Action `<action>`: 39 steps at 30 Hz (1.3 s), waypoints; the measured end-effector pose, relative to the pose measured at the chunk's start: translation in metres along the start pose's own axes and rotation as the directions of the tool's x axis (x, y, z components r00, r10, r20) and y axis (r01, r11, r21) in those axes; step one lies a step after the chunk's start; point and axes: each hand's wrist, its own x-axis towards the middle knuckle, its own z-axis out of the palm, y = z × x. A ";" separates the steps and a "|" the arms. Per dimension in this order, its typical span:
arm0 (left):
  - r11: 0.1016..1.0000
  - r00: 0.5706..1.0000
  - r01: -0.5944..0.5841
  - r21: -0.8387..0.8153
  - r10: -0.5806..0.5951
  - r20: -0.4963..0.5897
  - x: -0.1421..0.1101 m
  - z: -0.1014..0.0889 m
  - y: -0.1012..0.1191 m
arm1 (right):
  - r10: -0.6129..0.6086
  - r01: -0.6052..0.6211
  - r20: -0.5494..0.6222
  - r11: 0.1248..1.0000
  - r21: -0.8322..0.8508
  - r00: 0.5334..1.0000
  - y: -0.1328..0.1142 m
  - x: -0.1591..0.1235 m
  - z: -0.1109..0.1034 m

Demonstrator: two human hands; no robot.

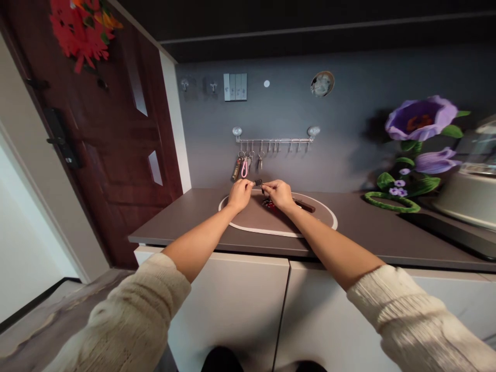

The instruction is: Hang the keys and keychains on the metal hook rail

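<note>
Above the oval mat (256, 226), my left hand (240, 194) and my right hand (279, 194) face each other, fingertips pinched. Between them is a small key with a black head (258, 182); my left fingers hold one end, my right fingers the other, where a small dark piece hangs. Under my right hand lies a red bunch (268, 204), partly covered, its kind unclear. A dark brown elongated object (305, 206) rests on the mat by my right wrist. Behind, a clear hook rail (275, 140) carries several keys (260, 163) and a pink strap (244, 168).
A dark countertop (360, 232) runs above white cabinet doors (232, 289). To the right stand purple fabric flowers (422, 121) and a pale appliance (470, 191). A dark red door (116, 139) is on the left. Wall switches (235, 87) sit above the rail, beneath a dark overhead cabinet.
</note>
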 end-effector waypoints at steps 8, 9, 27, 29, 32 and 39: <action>0.998 0.998 0.056 0.001 -0.056 -0.007 0.000 0.001 0.000 | 0.067 -0.061 -0.028 0.985 0.163 0.997 0.008 0.003 0.004; 0.998 0.998 0.062 -0.001 -0.062 -0.002 0.000 0.001 -0.001 | 0.060 -0.053 -0.036 0.984 0.171 0.998 0.009 0.004 0.004; 0.999 0.986 0.046 0.004 -0.046 0.162 -0.002 0.008 0.000 | -0.020 0.026 -0.028 0.972 0.235 0.999 0.008 0.003 -0.002; 1.000 0.984 0.030 0.000 -0.029 0.178 -0.003 0.009 0.000 | -0.038 0.040 -0.013 0.973 0.227 0.999 0.008 0.004 -0.004; 1.000 0.979 -0.007 0.004 0.006 0.201 -0.003 0.010 0.000 | -0.057 0.058 -0.012 0.979 0.197 0.998 0.008 0.004 -0.006; 0.999 0.975 -0.006 0.036 -0.002 0.223 -0.005 0.009 0.001 | -0.094 0.099 -0.041 0.986 0.132 0.995 0.003 0.007 -0.011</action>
